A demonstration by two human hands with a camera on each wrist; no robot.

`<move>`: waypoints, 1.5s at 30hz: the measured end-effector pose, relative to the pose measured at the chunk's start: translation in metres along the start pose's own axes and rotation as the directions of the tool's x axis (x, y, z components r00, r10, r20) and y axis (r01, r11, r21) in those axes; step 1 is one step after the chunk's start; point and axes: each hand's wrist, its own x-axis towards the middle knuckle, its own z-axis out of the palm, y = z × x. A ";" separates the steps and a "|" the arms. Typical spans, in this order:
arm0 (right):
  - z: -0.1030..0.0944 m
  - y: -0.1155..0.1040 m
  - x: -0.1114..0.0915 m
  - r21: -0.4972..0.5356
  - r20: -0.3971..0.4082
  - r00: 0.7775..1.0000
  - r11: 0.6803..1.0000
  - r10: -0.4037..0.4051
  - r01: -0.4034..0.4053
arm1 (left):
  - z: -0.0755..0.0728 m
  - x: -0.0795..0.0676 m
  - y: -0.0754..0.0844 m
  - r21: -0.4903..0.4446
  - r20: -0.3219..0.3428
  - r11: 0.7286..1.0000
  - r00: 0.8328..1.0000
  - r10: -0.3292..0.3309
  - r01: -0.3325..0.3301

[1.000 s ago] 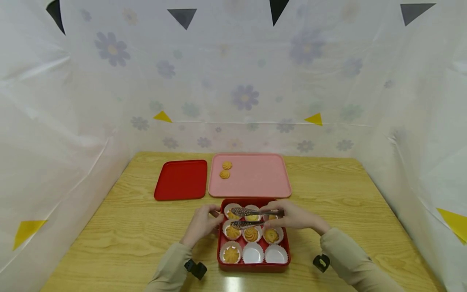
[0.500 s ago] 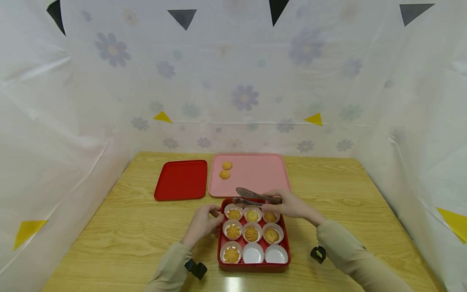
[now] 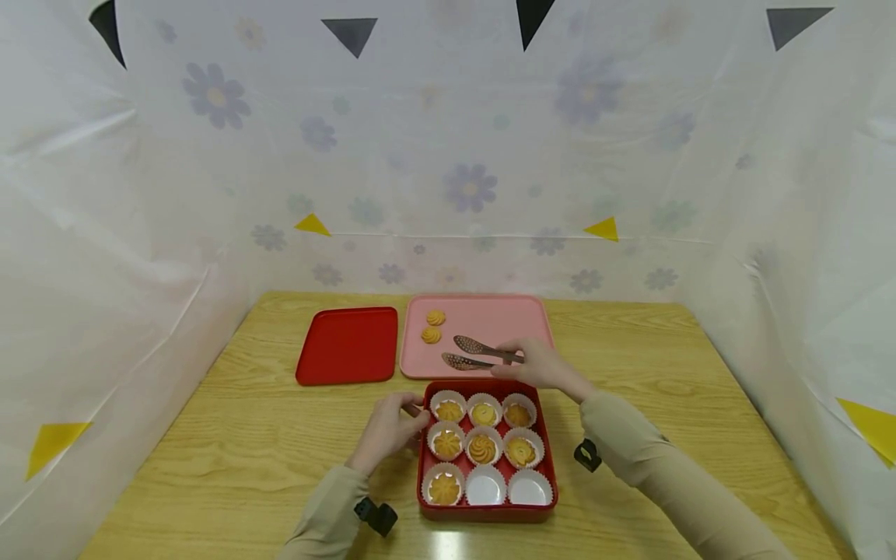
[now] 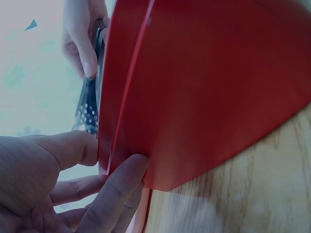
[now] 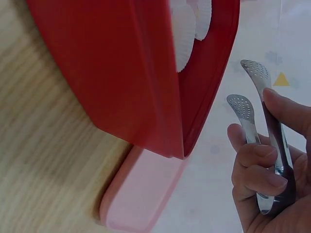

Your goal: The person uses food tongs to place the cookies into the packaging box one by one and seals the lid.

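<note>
My right hand point(image 3: 535, 364) grips metal tongs point(image 3: 470, 362) with perforated ends, held over the front part of the pink tray point(image 3: 518, 319); nothing sits between the spread ends. In the right wrist view, curled fingers point(image 5: 262, 179) wrap the tongs point(image 5: 277, 145). My left hand point(image 3: 392, 424) holds the left wall of a red box point(image 3: 490, 513), thumb at the rim and fingertips on the outer side in the left wrist view. White paper cups fill the box in rows. Several contain piped cookies point(image 3: 481, 449); two front cups point(image 3: 530, 488) contain none.
Two swirled cookies point(image 3: 433, 326) lie on the left of the pink tray, behind the box. A bare red tray point(image 3: 348, 344) stands to its left. The wooden table point(image 3: 630, 365) ends at a flowered curtain point(image 3: 469, 187).
My right hand has carried the tongs away from above the box, back over the pink tray, uncovering the box's rear cups with their cookies. The left hand stays at the box.
</note>
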 end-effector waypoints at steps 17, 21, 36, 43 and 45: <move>0.002 -0.011 0.051 -0.087 0.038 0.977 0.975 0.210 -0.207 | -0.002 0.000 0.000 -0.030 0.012 0.999 0.999 -0.037 0.037; 0.007 -0.013 0.063 -0.109 0.037 0.970 0.966 0.239 -0.234 | -0.003 0.000 -0.001 -0.023 0.014 0.999 0.999 -0.042 0.042; 0.022 -0.028 0.099 -0.287 -0.012 0.921 0.880 0.390 -0.377 | -0.003 -0.001 0.000 -0.037 0.007 0.999 0.999 -0.037 0.038; 0.030 -0.029 0.107 -0.329 -0.030 0.915 0.860 0.403 -0.390 | -0.003 -0.001 -0.001 -0.036 0.007 0.999 1.000 -0.027 0.027; 0.031 -0.030 0.109 -0.337 -0.042 0.914 0.856 0.403 -0.393 | -0.003 0.000 -0.001 -0.028 0.003 0.999 1.000 -0.020 0.020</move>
